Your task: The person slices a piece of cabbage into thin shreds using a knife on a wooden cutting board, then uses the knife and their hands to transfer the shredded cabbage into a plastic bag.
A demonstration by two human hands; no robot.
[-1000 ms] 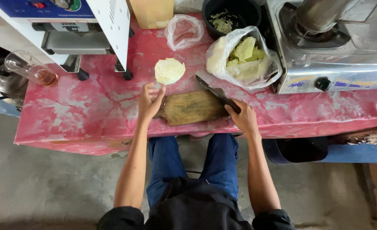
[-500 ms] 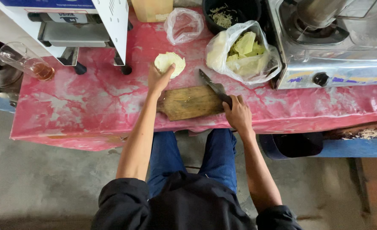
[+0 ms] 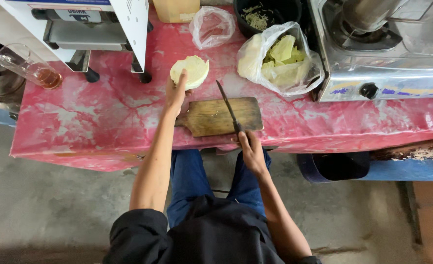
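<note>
- Fingers of my left hand (image 3: 176, 93) clasp the cabbage half (image 3: 190, 71), on the pink tablecloth (image 3: 104, 117) beyond the wooden board (image 3: 216, 116).
- My right hand (image 3: 249, 149) grips the knife (image 3: 228, 107) (blade over the board).
- Bagged cabbage pieces (image 3: 280, 58) lie near the stove (image 3: 382, 54).

Table (image 3: 79, 132) w/ worn pink-red plastic cover, mottled white. Bare grey concrete floor (image 3: 55, 215) below, stained. Blue bench (image 3: 397, 168) at right under table edge; even daylight, no hard shadows.
</note>
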